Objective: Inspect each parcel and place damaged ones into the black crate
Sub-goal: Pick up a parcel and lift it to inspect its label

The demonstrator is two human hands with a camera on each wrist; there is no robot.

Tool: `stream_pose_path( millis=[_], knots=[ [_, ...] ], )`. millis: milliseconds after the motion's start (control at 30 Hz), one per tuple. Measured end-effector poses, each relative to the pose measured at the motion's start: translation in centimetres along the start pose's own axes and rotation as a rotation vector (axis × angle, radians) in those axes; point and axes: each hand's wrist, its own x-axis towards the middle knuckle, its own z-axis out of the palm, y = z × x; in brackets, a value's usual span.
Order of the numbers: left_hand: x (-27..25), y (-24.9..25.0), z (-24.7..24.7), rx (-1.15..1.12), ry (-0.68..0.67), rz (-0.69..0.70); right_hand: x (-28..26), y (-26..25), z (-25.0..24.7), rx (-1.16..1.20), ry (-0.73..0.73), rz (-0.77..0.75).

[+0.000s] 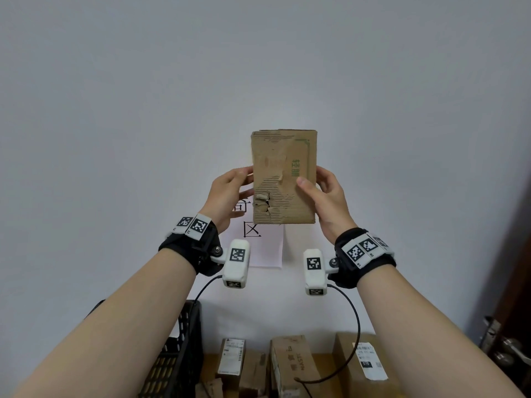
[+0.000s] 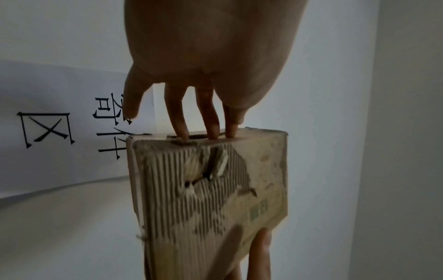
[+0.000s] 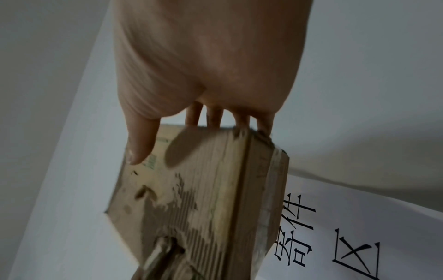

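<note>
- In front of the pale wall, raised well above the desk, the damaged parcel (image 1: 284, 176) stands upright on its short end, held between both hands.
- Its facing side is badly torn: the outer paper is peeled away so the corrugated ribs show, and a ragged hole (image 1: 262, 203) gapes near the 7 o'clock corner; green print sits toward 3 o'clock.
- The left hand (image 1: 227, 193) grips the parcel's 9 o'clock edge; in the left wrist view its fingers (image 2: 210, 121) press straight onto that narrow side, slightly spread, with the little finger lifted clear.
- The right hand (image 1: 327, 196) clamps the 3 o'clock edge, thumb laid across the front face and the other fingers (image 3: 215, 117) wrapped behind the parcel's edge.
- Behind the parcel, at 6 o'clock from it, a white paper sign (image 1: 267, 248) with black characters is fixed to the wall.
- At 7 o'clock in the head view, the black crate (image 1: 175, 357) stands on the desk, partly hidden by the left forearm.
- From 6 to 5 o'clock, other parcels (image 1: 290, 363) lie on the desk (image 1: 321, 359), two of them bearing white labels.
- At 4 o'clock, a dark door with a metal handle (image 1: 505, 349) shows at the frame's edge.
</note>
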Motion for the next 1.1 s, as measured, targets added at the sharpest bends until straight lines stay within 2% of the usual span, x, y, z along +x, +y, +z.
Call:
stream_pose_path(
  millis=[133,200,300,400,467,600,700,1100],
  knots=[
    [0.3,-0.2,0.2,0.061,0.039,-0.064,-0.4,-0.1,-0.6,0.069,0.016,-0.034],
    [0.3,-0.3,0.2,0.063,-0.006,-0.101,-0.7,-0.5,-0.6,0.114,-0.008,-0.017],
    [0.1,-0.3,0.3,-0.003,-0.043,-0.036,-0.5,-0.7,-0.7,0.138,0.028,0.006],
    [-0.3,-0.3,0.1,-0.050,0.053,0.046,-0.1,-0.4,-1.2,0.003,0.173,-0.058],
    [-0.5,-0.3,0.0,-0.057,0.087,0.078,0.2,-0.2,-1.6,-0.082,0.217,-0.099],
    [-0.8,-0.3,0.4,-0.097,0.115,0.120,0.7,-0.4,-1.6,-0.119,0.154,-0.083],
    [-0.9,0.0,1.1,-0.127,0.131,0.133,0.5,-0.9,-1.3,-0.064,0.090,0.014],
    [-1.4,0.7,2.3,-0.121,0.120,0.167,-0.8,-1.8,-2.1,0.017,0.099,0.019]
  ],
)
